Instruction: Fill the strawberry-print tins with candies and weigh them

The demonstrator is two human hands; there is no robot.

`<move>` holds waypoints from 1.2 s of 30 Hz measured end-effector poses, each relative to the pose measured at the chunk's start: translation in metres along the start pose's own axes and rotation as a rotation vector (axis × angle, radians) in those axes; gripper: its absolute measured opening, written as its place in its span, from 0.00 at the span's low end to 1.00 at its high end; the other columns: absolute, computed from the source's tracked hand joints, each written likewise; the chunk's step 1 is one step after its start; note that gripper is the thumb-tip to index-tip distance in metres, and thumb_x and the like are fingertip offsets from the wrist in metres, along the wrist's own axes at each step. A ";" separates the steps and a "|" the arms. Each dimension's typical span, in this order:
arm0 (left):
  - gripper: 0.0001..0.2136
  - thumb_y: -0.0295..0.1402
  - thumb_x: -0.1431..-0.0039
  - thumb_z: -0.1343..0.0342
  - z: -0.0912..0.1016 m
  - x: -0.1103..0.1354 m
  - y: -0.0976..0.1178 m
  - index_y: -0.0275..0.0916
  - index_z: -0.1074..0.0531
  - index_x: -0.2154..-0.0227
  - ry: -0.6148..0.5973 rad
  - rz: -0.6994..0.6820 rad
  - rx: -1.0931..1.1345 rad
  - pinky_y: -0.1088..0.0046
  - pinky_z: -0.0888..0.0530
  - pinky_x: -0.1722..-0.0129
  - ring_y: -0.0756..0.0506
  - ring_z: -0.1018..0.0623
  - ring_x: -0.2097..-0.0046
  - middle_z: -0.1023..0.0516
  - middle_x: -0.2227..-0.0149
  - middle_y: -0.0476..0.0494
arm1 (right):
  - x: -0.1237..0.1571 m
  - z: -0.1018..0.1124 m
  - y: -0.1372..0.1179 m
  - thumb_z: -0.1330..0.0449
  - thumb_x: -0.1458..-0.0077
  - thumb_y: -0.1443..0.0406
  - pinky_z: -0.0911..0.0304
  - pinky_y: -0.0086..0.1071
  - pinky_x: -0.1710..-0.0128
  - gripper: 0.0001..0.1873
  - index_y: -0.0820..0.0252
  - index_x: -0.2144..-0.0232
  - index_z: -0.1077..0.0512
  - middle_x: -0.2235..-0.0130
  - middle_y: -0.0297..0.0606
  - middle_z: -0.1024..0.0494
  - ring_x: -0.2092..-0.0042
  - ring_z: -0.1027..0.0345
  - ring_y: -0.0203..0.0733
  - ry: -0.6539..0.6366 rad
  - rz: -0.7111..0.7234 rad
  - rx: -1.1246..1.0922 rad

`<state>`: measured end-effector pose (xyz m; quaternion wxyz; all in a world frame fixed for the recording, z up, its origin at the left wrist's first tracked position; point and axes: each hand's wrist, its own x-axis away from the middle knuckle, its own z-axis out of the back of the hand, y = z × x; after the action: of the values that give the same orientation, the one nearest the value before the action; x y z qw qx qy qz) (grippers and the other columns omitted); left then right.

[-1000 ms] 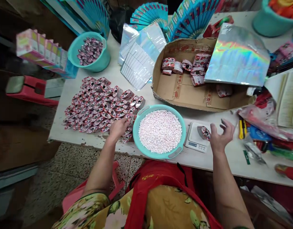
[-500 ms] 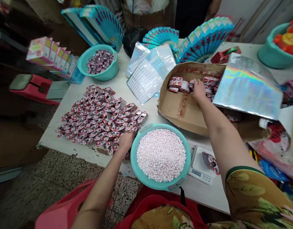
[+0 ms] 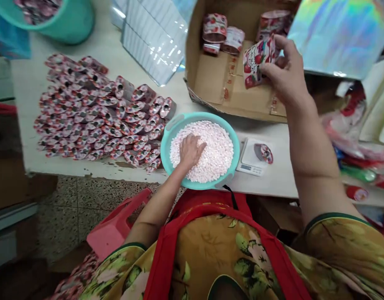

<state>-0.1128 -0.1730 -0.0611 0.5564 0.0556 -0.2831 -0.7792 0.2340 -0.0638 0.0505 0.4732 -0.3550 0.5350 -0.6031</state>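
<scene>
My left hand (image 3: 190,151) lies with its fingers spread on a heap of small whitish-pink candies (image 3: 217,146) in a turquoise basin (image 3: 164,155). My right hand (image 3: 288,71) pinches a red-and-white candy packet (image 3: 255,63) with strawberry prints, held tilted above an open cardboard box (image 3: 207,85). Inside the box are more printed packets (image 3: 214,27). A digital scale (image 3: 248,155) sits right of the basin, and another packet (image 3: 264,153) lies on it. To the left, many similar packets (image 3: 95,112) are packed in rows, their open ends facing up.
Clear printed sheets (image 3: 154,39) lie behind the basin. A shiny holographic stack (image 3: 338,35) covers the box's right end. At the upper left stands a second turquoise basin (image 3: 75,21) holding small wrapped pieces. A pink stool (image 3: 117,225) is by the table's front edge.
My left hand has moved from the packet rows onto the candies. My right hand has lifted a packet up from inside the box. The view has tilted downward.
</scene>
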 end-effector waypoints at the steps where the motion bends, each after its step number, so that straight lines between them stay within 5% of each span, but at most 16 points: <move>1: 0.21 0.47 0.34 0.48 -0.004 0.001 0.004 0.39 0.27 0.46 -0.004 0.017 0.005 0.55 0.38 0.39 0.34 0.32 0.40 0.29 0.41 0.33 | 0.032 0.006 -0.011 0.35 0.52 0.67 0.30 0.32 0.59 0.35 0.75 0.43 0.38 0.63 0.33 0.18 0.63 0.23 0.31 -0.008 -0.041 -0.012; 4: 0.20 0.49 0.36 0.45 -0.009 0.007 0.014 0.40 0.24 0.52 -0.010 0.015 0.024 0.62 0.34 0.46 0.36 0.28 0.46 0.25 0.50 0.35 | 0.120 0.016 -0.026 0.34 0.49 0.63 0.30 0.33 0.54 0.26 0.71 0.49 0.31 0.57 0.39 0.18 0.57 0.22 0.34 0.125 -0.073 0.001; 8: 0.11 0.43 0.39 0.42 -0.013 0.009 0.018 0.41 0.23 0.64 0.057 0.061 0.212 0.70 0.33 0.55 0.42 0.25 0.56 0.23 0.62 0.42 | 0.198 0.006 -0.015 0.35 0.44 0.52 0.26 0.47 0.51 0.29 0.57 0.43 0.30 0.47 0.42 0.22 0.46 0.25 0.49 0.275 -0.108 -0.042; 14: 0.15 0.42 0.47 0.37 0.004 0.000 0.012 0.39 0.35 0.77 0.117 0.342 1.094 0.77 0.35 0.69 0.51 0.32 0.71 0.34 0.75 0.52 | 0.256 -0.042 0.002 0.32 0.50 0.46 0.26 0.48 0.51 0.34 0.52 0.44 0.29 0.48 0.42 0.23 0.48 0.25 0.50 0.347 -0.230 -0.097; 18: 0.18 0.44 0.55 0.31 0.038 0.006 0.023 0.40 0.32 0.71 0.016 0.446 1.480 0.78 0.35 0.76 0.52 0.31 0.73 0.30 0.72 0.51 | 0.275 -0.086 -0.007 0.26 0.59 0.53 0.28 0.39 0.54 0.29 0.57 0.55 0.23 0.59 0.37 0.20 0.58 0.24 0.44 0.151 -0.363 -0.028; 21: 0.18 0.45 0.52 0.32 0.059 0.017 0.040 0.40 0.32 0.68 -0.020 0.319 1.592 0.79 0.37 0.78 0.52 0.29 0.74 0.28 0.72 0.50 | 0.278 -0.120 -0.012 0.28 0.57 0.55 0.30 0.38 0.52 0.25 0.57 0.56 0.23 0.59 0.36 0.19 0.58 0.24 0.44 -0.008 -0.342 0.027; 25: 0.18 0.47 0.48 0.36 0.066 0.027 0.061 0.40 0.34 0.68 -0.011 0.139 1.649 0.75 0.30 0.74 0.49 0.23 0.72 0.26 0.71 0.49 | 0.272 -0.153 -0.011 0.30 0.56 0.60 0.33 0.39 0.48 0.23 0.58 0.56 0.23 0.57 0.38 0.19 0.54 0.25 0.48 -0.046 -0.290 0.112; 30: 0.19 0.49 0.47 0.37 0.056 0.023 0.066 0.39 0.34 0.70 0.134 0.218 1.582 0.72 0.26 0.68 0.48 0.20 0.69 0.25 0.70 0.49 | 0.264 -0.164 -0.007 0.31 0.56 0.62 0.33 0.41 0.48 0.20 0.58 0.57 0.22 0.54 0.41 0.19 0.52 0.26 0.51 -0.059 -0.252 0.236; 36: 0.19 0.47 0.47 0.36 0.053 0.014 0.065 0.40 0.38 0.74 0.159 0.224 1.561 0.76 0.30 0.73 0.52 0.26 0.76 0.33 0.77 0.55 | 0.261 -0.167 -0.011 0.34 0.53 0.63 0.31 0.40 0.52 0.14 0.56 0.60 0.23 0.60 0.38 0.19 0.57 0.25 0.50 -0.057 -0.287 0.380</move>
<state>-0.0847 -0.1804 0.0188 0.4504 0.4566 -0.7110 -0.2883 -0.0025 -0.2604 0.0111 0.4558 -0.3489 0.3424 -0.7438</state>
